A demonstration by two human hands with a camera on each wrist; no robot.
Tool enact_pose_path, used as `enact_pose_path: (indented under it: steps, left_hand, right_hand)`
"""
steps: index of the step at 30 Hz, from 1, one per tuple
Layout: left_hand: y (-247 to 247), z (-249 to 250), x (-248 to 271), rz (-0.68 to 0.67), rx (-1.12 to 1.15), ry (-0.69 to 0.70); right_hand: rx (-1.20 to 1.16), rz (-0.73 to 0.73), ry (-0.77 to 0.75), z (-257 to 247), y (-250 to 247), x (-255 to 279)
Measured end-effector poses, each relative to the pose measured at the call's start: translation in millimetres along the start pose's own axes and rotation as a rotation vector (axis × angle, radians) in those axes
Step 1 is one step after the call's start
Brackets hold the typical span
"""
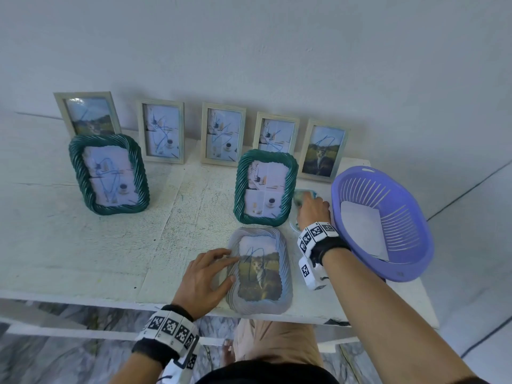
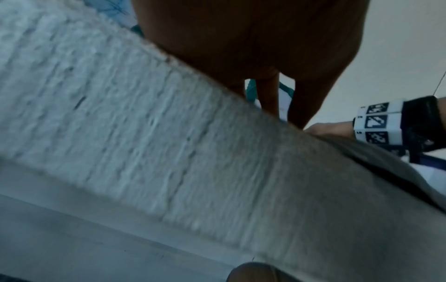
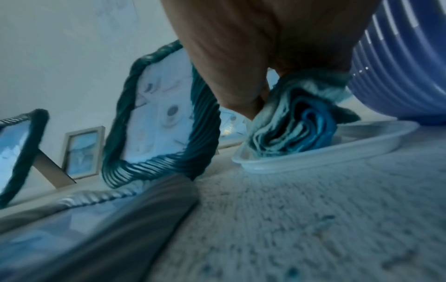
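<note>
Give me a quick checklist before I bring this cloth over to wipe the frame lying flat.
1. Left hand steadies the grey frame: ok, fingers rest on its left edge.
2. Right hand grip on the cloth: ok, fingers curl round it in the dish.
3. Frame lies flat on the table: ok, though near the front edge.
4. Path clear: not ok, the green frame stands close beside the dish.
5. Cloth damp enough: cannot tell.
</note>
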State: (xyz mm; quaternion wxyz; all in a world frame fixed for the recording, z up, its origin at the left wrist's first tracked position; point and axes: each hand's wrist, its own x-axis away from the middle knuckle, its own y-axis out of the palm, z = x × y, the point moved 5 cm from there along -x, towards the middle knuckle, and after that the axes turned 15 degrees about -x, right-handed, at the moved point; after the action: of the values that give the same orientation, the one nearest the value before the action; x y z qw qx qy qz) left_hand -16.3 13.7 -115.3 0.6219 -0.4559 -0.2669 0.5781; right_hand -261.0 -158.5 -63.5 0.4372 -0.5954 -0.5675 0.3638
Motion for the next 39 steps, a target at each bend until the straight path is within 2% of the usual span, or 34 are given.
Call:
enact_pose_path:
  steps: [5,8,10,13,17,22,26,31,33,36,39]
  left_hand:
    - [-11,-6,-13,-0.057,0.135,-0.001]
    - [-24,-9,-28,-0.088,0.076,0.019]
    - [-29,-9,-39,-0.188,-0.039,0.047]
    - [-29,-5,-56,-0.435,-0.28,0.088]
    - [-24,4,-74,-0.602,-0.487,0.167]
    - [-20,6,-79,-0.607,-0.639,0.212]
    - [-19,7,-80,-0.595,-0.668,0.219]
    - [-20,10,-84,-0.596,-0.712,0.213]
    - [-20,10,-84,-0.611,-0.698,0.208]
    - [-21,10,-83,-0.621,-0.673,0.206]
    - [-22,11,-82,-0.626,-0.662,0.192]
  right_hand:
    - [-0.193,0.037,-0.029,-3,-7,29]
    - [-0.336,0.036,-0.066,-6,-13,67]
    - [-0.399,0.021,-0.109,-10,-15,93]
    - [-0.418,0.001,-0.186,-22,-9,119]
    - [-0.354,-0.151,-0.312,-39,13,126]
    - [-0.163,-0.277,-0.342,-50,33,116]
    - [-0.218,-0.34,-0.37,-58,40,119]
    - [-0.222,-0.493,-0.523,-57,41,145]
    - [-0.174,-0.465,-0.53,-53,34,132]
    - [-0.094,-0.345,-0.497,-58,29,108]
    - [-0.149,-0.39,-0.469,-67,35,114]
